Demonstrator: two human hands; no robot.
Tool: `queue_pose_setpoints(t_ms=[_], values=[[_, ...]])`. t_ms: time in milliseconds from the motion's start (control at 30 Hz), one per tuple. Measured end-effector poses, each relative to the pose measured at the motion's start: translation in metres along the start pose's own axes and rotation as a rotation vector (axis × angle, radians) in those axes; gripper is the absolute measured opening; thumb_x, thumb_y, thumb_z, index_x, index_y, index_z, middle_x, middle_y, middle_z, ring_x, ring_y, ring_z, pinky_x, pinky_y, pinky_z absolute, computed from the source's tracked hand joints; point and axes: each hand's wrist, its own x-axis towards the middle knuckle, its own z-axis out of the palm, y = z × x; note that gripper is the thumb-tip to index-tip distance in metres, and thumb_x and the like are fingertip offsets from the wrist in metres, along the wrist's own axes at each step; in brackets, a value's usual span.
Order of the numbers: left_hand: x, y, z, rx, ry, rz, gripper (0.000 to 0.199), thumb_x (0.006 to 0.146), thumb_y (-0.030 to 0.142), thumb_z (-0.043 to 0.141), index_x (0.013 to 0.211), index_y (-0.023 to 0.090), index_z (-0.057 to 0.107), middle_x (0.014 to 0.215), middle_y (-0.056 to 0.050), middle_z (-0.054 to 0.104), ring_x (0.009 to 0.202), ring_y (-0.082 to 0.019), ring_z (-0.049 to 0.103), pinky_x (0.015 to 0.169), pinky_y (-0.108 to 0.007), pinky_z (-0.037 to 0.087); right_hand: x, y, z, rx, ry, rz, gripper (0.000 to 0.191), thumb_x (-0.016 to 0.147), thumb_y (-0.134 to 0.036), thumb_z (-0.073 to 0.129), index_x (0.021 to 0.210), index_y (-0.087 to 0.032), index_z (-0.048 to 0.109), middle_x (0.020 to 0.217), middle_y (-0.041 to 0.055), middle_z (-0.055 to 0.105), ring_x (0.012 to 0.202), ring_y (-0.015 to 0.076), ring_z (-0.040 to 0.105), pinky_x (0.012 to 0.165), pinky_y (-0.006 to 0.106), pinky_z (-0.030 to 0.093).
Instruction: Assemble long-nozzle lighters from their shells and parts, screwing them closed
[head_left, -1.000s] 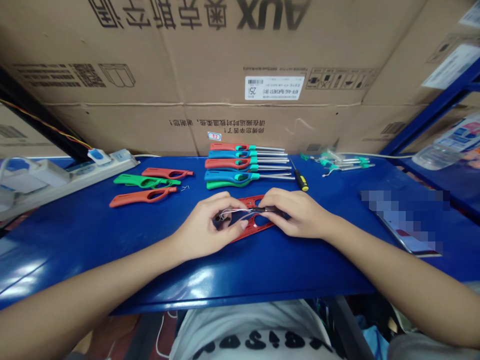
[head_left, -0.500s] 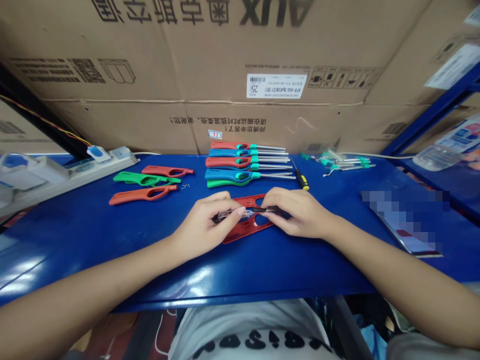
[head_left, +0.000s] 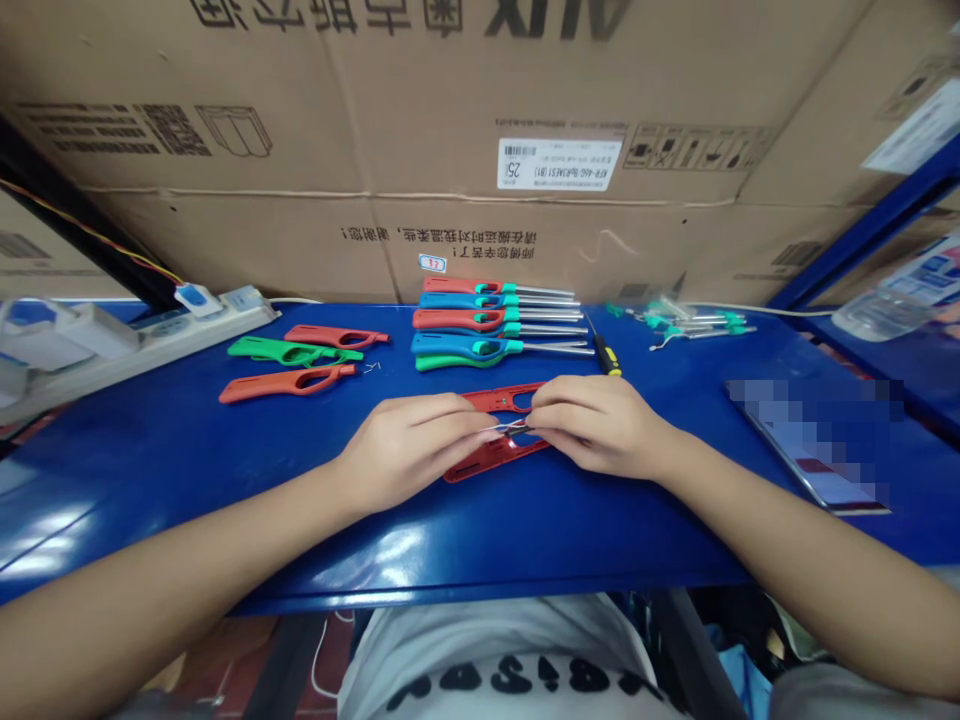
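Observation:
Near the middle of the table, my left hand (head_left: 412, 445) is closed in a pinch on thin white wires (head_left: 512, 424). My right hand (head_left: 604, 425) pinches the other end, where a small dark part shows between the fingertips; the rest of it is covered. Both hands hover close together over two red lighter casing halves (head_left: 466, 463), which lie with their inner sides up. Beyond the hands, several assembled stick lighters (head_left: 457, 344) in red, blue and green lie in a row, metal tubes toward the right. A black and yellow screwdriver (head_left: 610, 358) rests beside them.
Lighter handle casings (head_left: 281, 384) in red, green and orange lie at left, near a white power strip (head_left: 165, 340). Metal tubes with green ends (head_left: 697, 322) sit at back right. A phone-like device (head_left: 810, 450) lies at right. A cardboard box (head_left: 420, 150) stands behind.
My left fingers have moved right and closed on the wires, nearer my right fingertips. A dark, clear-looking part seen at my left hand is now hidden. The view has shifted slightly.

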Motion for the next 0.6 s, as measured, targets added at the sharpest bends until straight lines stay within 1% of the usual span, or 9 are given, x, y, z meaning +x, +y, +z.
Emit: queue_pose_setpoints(t_ms=[133, 267, 367, 467, 533, 600], values=[[-0.001, 0.0, -0.001, -0.018, 0.024, 0.023, 0.019, 0.095, 0.017, 0.065, 0.114, 0.017, 0.07, 0.099, -0.006, 0.078, 0.084, -0.014, 0.074, 0.078, -0.022, 0.06, 0.003, -0.002, -0.003, -0.11, -0.013, -0.045, 0.012, 0.097, -0.013, 0.053, 0.101, -0.019, 0.063, 0.095, 0.0061, 0.072, 0.077, 0.0145, 0.064, 0.064, 0.025, 0.048], [0.003, 0.006, -0.002, -0.133, 0.016, -0.058, 0.027, 0.094, 0.016, 0.067, 0.12, 0.017, 0.071, 0.094, -0.004, 0.077, 0.081, -0.012, 0.073, 0.079, -0.019, 0.059, 0.004, -0.002, -0.005, -0.186, -0.006, -0.104, 0.015, 0.096, -0.011, 0.052, 0.1, -0.017, 0.065, 0.093, 0.006, 0.073, 0.076, 0.0156, 0.064, 0.062, 0.026, 0.046], [0.008, 0.011, -0.003, -0.217, 0.004, -0.137, 0.022, 0.092, 0.02, 0.07, 0.113, 0.02, 0.075, 0.09, -0.003, 0.077, 0.078, -0.012, 0.073, 0.076, -0.02, 0.06, 0.005, -0.003, -0.008, -0.214, -0.011, -0.111, 0.016, 0.097, -0.011, 0.052, 0.098, -0.017, 0.067, 0.091, 0.0055, 0.074, 0.074, 0.0155, 0.063, 0.061, 0.026, 0.045], [0.011, 0.014, -0.003, -0.268, 0.013, -0.199, 0.018, 0.089, 0.02, 0.074, 0.106, 0.018, 0.077, 0.09, -0.004, 0.077, 0.077, -0.013, 0.073, 0.073, -0.02, 0.06, 0.008, -0.005, -0.01, -0.237, 0.002, -0.116, 0.017, 0.098, -0.013, 0.051, 0.096, -0.017, 0.068, 0.089, 0.0042, 0.075, 0.071, 0.015, 0.063, 0.059, 0.026, 0.043], [0.012, 0.014, -0.003, -0.284, 0.028, -0.222, 0.018, 0.089, 0.018, 0.073, 0.106, 0.019, 0.078, 0.09, -0.004, 0.077, 0.078, -0.013, 0.073, 0.073, -0.021, 0.06, 0.009, -0.007, -0.012, -0.237, 0.013, -0.103, 0.02, 0.101, -0.016, 0.049, 0.094, -0.018, 0.068, 0.086, 0.0031, 0.075, 0.07, 0.0141, 0.063, 0.059, 0.026, 0.043], [0.012, 0.014, -0.004, -0.3, 0.051, -0.236, 0.02, 0.089, 0.017, 0.072, 0.108, 0.021, 0.077, 0.093, -0.004, 0.078, 0.081, -0.014, 0.074, 0.075, -0.022, 0.06, 0.01, -0.008, -0.012, -0.227, -0.004, -0.06, 0.025, 0.103, -0.021, 0.046, 0.091, -0.018, 0.068, 0.081, 0.0019, 0.074, 0.068, 0.0127, 0.063, 0.059, 0.025, 0.043]])
